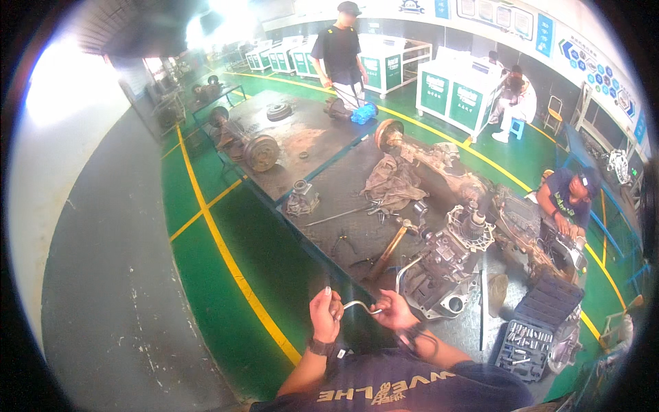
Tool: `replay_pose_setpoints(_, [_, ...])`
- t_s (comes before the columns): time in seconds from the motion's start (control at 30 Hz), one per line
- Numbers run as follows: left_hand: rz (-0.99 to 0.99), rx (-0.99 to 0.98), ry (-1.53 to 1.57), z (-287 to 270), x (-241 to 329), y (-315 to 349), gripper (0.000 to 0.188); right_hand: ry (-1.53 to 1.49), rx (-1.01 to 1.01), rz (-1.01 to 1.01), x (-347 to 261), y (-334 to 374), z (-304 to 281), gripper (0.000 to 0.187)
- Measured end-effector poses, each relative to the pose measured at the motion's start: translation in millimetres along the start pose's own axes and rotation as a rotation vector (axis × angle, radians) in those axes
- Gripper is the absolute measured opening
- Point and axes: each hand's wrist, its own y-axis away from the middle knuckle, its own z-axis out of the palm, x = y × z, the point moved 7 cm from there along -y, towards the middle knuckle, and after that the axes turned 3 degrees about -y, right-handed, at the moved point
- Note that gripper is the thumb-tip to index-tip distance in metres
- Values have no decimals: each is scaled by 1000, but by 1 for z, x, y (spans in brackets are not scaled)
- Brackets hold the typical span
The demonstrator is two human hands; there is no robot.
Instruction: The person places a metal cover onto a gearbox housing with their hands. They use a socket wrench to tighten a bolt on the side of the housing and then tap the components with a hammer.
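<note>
From where I stand, the person's left hand (325,314) comes first, its fingers curled in around one end of a bent metal rod (353,303), thumb pointing up. The rod runs crosswise between the two hands, kinked along its length, in front of the person's body by the workbench's (347,184) left edge, toward its near end. The right hand (394,313) pinches the other end, fingers nearly closed; I can't tell quite how the tips sit. This hand is nearer the bench's parts. Just beyond it, toward the left edge, lies a wooden-handled hammer (389,254), then a gearbox casing (439,264), and, by the near right corner, an opened socket case (525,347).
</note>
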Motion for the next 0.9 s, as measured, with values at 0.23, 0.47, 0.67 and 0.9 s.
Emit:
replay_pose_setpoints(0.23, [-39, -5, -73, -13, -25, 9, 35, 29, -101, -29, -25, -69, 111, 42])
replay_pose_setpoints(0.47, [1, 14, -67, -4, -1, -19, 34, 13, -128, 21, -15, 13, 31, 42])
replay_pose_setpoints(0.67, [-27, -68, -145, -7, -21, 13, 33, 342, 40, -69, -19, -73, 86, 29])
replay_pose_setpoints(0.9, [59, -67, -90, 6, 12, -21, 35, -33, -223, -9, -24, 43, 73, 42])
